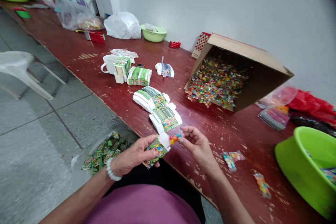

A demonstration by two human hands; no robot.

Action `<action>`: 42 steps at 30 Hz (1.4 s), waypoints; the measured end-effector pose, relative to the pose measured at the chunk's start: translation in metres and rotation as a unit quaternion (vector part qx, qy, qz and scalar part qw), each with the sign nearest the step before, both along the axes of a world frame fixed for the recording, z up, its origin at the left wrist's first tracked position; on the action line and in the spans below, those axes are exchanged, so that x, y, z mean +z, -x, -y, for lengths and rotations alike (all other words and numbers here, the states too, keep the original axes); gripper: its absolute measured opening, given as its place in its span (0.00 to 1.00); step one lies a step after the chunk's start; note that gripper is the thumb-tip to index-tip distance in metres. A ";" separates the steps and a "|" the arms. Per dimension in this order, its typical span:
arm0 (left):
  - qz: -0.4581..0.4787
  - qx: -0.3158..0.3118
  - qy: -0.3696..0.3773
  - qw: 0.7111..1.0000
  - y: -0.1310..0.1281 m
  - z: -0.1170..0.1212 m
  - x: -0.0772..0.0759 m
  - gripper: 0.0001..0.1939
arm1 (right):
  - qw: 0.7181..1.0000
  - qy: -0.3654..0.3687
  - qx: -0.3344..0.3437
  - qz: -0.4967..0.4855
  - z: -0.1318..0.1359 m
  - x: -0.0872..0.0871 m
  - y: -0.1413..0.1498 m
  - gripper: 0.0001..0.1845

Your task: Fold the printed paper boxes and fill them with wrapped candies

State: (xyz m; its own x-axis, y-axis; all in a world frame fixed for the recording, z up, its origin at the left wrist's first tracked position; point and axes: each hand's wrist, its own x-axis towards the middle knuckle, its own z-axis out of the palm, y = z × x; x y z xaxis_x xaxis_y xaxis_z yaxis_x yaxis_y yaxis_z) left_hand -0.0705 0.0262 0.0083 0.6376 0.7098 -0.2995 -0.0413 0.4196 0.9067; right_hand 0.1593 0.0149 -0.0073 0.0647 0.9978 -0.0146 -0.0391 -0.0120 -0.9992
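My left hand [135, 155], with a beaded bracelet on the wrist, grips a small green printed candy box [157, 150]. The box's white end flap stands up, on the side towards my other hand. Between the thumb and fingers of my right hand [198, 147] is a small clear packet of colourful candies [174, 139], right at the box's mouth. Stacks of flattened green boxes [166, 117] lie fanned on the table just beyond my hands. Several loose candy packets [229, 161] rest to the right of my right forearm.
A cardboard carton [262, 73] lies on its side, spilling many candy packets. At right stands a green basin [291, 161]. Further back are a white mug [109, 63], box stacks and plastic bags. Below the table's left edge, a bag holds many green packs [105, 152].
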 end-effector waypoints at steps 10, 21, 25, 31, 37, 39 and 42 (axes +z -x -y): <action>0.038 0.010 -0.011 0.999 -0.017 0.019 0.004 0.21 | 0.957 -0.121 0.134 0.228 0.027 0.024 0.013 0.13; 0.100 0.156 0.131 0.974 -0.029 0.025 -0.007 0.22 | 0.943 -0.182 0.061 0.271 0.040 0.024 0.033 0.10; 0.128 0.185 0.140 0.964 -0.030 0.024 -0.009 0.18 | 0.968 -0.150 -0.065 0.191 0.044 0.008 0.043 0.13; 0.137 0.245 0.127 0.951 -0.035 0.030 -0.012 0.19 | 0.982 -0.131 -0.038 0.127 0.047 -0.005 0.055 0.09; 0.099 0.228 0.064 0.966 -0.038 0.036 -0.010 0.26 | 0.999 -0.047 0.025 0.006 0.036 0.000 0.050 0.11; 0.092 0.222 0.051 0.969 -0.038 0.036 -0.011 0.27 | 0.998 -0.024 0.018 -0.053 0.032 -0.004 0.049 0.18; 0.079 0.215 0.039 0.973 -0.035 0.036 -0.011 0.28 | 0.998 -0.032 0.036 -0.043 0.030 -0.010 0.048 0.22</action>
